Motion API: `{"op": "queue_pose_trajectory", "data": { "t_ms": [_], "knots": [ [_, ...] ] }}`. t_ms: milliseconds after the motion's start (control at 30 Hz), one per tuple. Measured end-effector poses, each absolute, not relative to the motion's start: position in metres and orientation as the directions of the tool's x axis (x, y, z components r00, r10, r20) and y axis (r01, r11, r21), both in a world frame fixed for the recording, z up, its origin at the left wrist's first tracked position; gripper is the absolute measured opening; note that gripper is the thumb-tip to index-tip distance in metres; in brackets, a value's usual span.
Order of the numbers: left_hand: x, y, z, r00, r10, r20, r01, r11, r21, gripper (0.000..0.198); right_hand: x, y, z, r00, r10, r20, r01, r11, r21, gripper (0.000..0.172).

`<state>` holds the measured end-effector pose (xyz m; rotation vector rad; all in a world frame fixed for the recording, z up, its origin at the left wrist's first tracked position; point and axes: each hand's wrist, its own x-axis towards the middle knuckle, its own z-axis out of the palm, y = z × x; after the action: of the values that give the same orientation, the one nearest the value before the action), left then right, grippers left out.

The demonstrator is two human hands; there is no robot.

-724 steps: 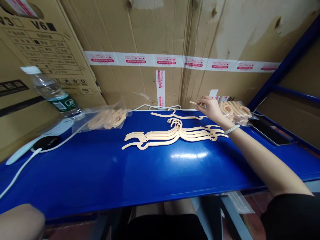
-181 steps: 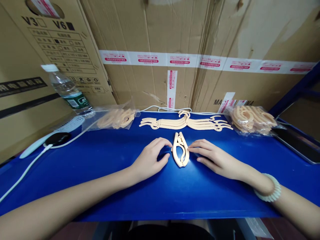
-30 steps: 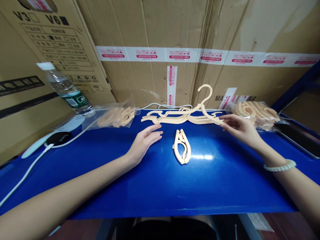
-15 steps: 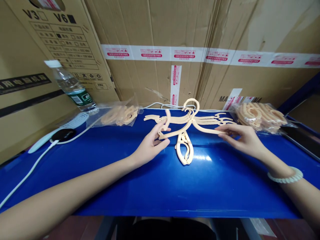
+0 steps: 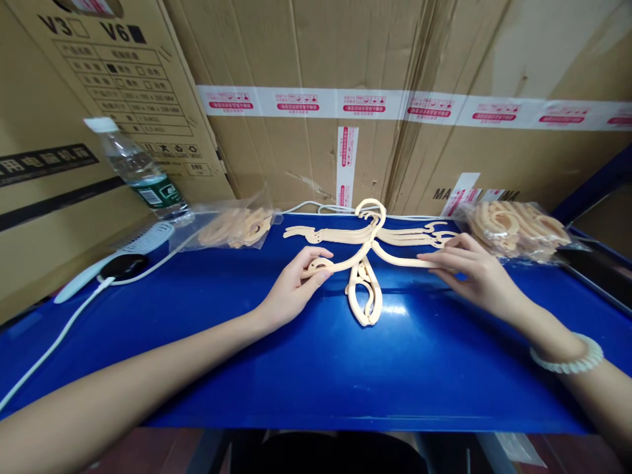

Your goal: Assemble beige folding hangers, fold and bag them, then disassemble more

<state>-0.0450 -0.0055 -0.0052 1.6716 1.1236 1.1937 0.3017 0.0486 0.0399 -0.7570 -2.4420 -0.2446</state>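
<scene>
A cream folding clothes hanger (image 5: 399, 259) is spread out in front of me with its hook upward. My left hand (image 5: 293, 283) pinches its left arm end, thumb in front and fingers behind. At the other end, my right hand (image 5: 476, 273) has its thumb and fingers closed on the right arm, hiding the tip. Behind it lie several opened hangers in a stack (image 5: 340, 235), their hooks partly covered by the held one. Below the held hanger's middle rests a folded hanger (image 5: 352, 299), flat on the blue tabletop (image 5: 316, 368).
Clear bags of folded hangers lie at the back left (image 5: 237, 227) and back right (image 5: 518, 227). A water bottle (image 5: 143, 171), a pale blue brush (image 5: 113, 257) and a black round charger (image 5: 123, 266) with a white cable stand left. Cardboard boxes (image 5: 296, 158) wall the back.
The hanger's left end piece, which stuck up by my left hand, is now folded down within the fingers. The hanger has shifted slightly left and lower, and my right fingers reach further along its arm.
</scene>
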Motion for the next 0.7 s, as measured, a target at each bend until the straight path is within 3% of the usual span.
{"op": "queue_pose_trajectory", "data": {
  "t_ms": [133, 367, 600, 700],
  "knots": [
    [-0.045, -0.004, -0.010, 0.170, 0.944, 0.283, 0.145, -0.308, 0.940, 0.023, 0.301, 0.043, 0.043, -0.662, 0.475, 0.580, 0.647, 0.752, 0.123, 0.020],
    [-0.045, -0.005, -0.009, 0.156, 0.948, 0.278, 0.137, -0.299, 0.944, 0.025, 0.299, 0.029, 0.042, -0.526, 0.628, 0.574, 0.812, 0.571, 0.120, 0.027],
    [-0.043, -0.006, -0.005, 0.132, 0.946, 0.295, 0.130, -0.311, 0.941, 0.023, 0.291, 0.030, 0.044, -0.477, 0.598, 0.644, 0.670, 0.722, -0.174, 0.022],
    [-0.043, -0.007, -0.004, 0.134, 0.943, 0.305, 0.120, -0.321, 0.940, 0.022, 0.288, 0.028, 0.044, -0.399, 0.636, 0.661, 0.603, 0.725, -0.334, 0.028]
  ]
}}
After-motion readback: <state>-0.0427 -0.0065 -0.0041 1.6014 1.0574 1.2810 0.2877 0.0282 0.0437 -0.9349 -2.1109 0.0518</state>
